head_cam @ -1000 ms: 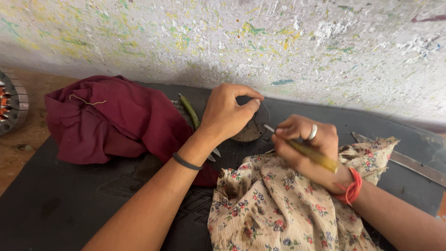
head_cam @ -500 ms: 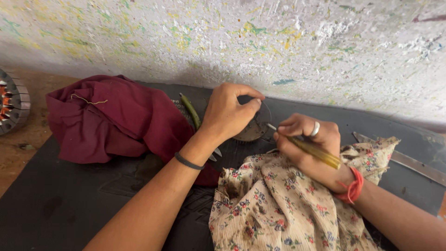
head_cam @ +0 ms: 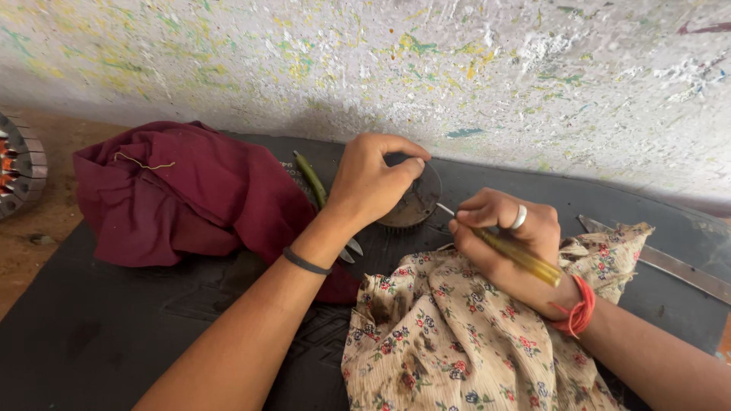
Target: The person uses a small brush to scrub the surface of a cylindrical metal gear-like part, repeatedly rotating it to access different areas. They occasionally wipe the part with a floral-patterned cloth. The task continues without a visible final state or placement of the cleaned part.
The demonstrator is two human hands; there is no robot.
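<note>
My left hand (head_cam: pixel 371 180) is clamped over a dark round metal part (head_cam: pixel 416 202) that lies on the black mat (head_cam: pixel 114 327). My right hand (head_cam: pixel 509 237), with a ring and a red wrist thread, grips a screwdriver with a yellow see-through handle (head_cam: pixel 522 258). Its thin metal tip reaches the right edge of the round part. A floral cloth (head_cam: pixel 449 327) lies under my right wrist.
A maroon cloth (head_cam: pixel 179 194) is heaped at the left of the mat. A green-handled tool (head_cam: pixel 310 176) and scissor tips (head_cam: pixel 349 250) lie beside my left wrist. A flat metal strip (head_cam: pixel 670 262) sits at right. A motor stator (head_cam: pixel 17 171) is at far left. A paint-speckled wall (head_cam: pixel 396 68) rises behind.
Both hands stay almost in place. The right hand has shifted the screwdriver slightly at the round part's edge.
</note>
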